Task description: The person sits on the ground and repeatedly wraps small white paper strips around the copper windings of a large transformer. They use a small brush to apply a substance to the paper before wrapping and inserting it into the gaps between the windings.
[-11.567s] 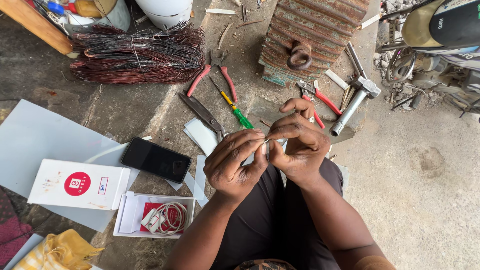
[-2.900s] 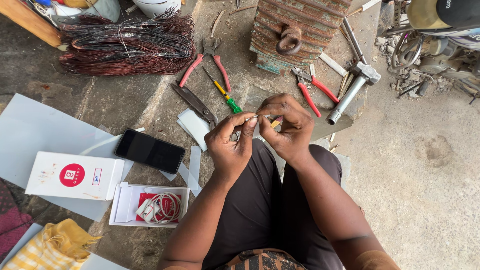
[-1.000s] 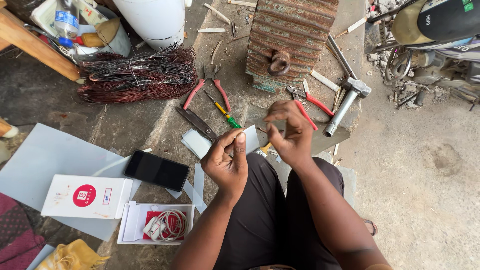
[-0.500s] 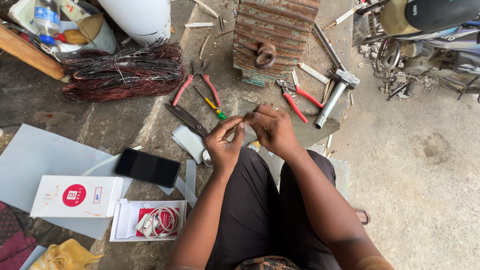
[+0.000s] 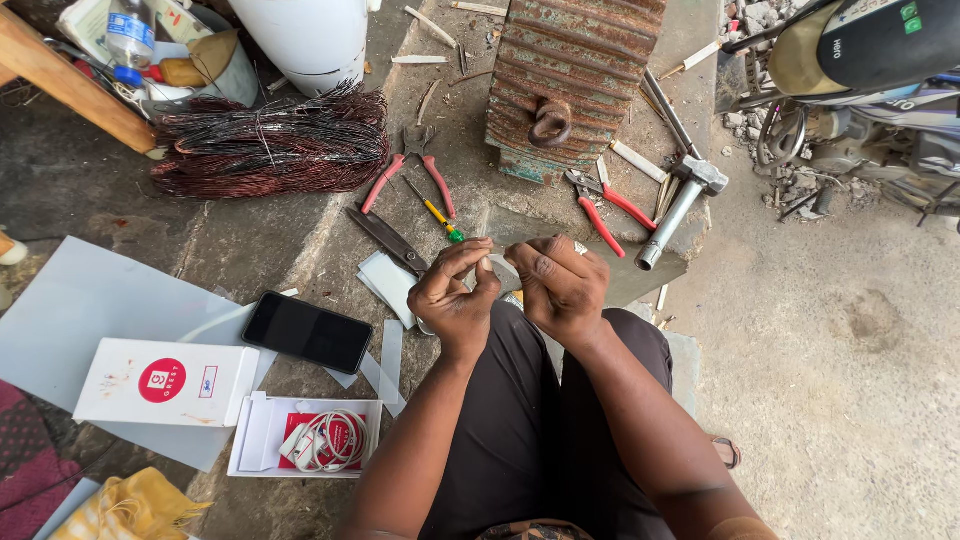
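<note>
Both hands were raised together over the lap, above the concrete floor (image 5: 860, 400). Left hand (image 5: 455, 300) had thumb and forefinger pinched shut on a small pale strip (image 5: 488, 252); right hand (image 5: 560, 285) met it from the other side, fingertips curled in and closed on the same piece (its far end was hidden behind the fingers, so the exact hold there could not be told). The strip sat between the two hands, just in front of the knees, well clear of the ground.

Judgement on doing this well: a piece this small wants short, firm pinches close to the working point, with both wrists steady and the piece kept up in the line of sight, where slips would show at once.

Nearby: scissors (image 5: 385, 238) and white paper pieces (image 5: 388, 285) just beside the left hand; red-handled pliers (image 5: 412, 172), a yellow-and-green screwdriver (image 5: 436, 212), a hammer (image 5: 680, 200), a bundle of copper wire (image 5: 270, 145), a black phone (image 5: 307, 332)
</note>
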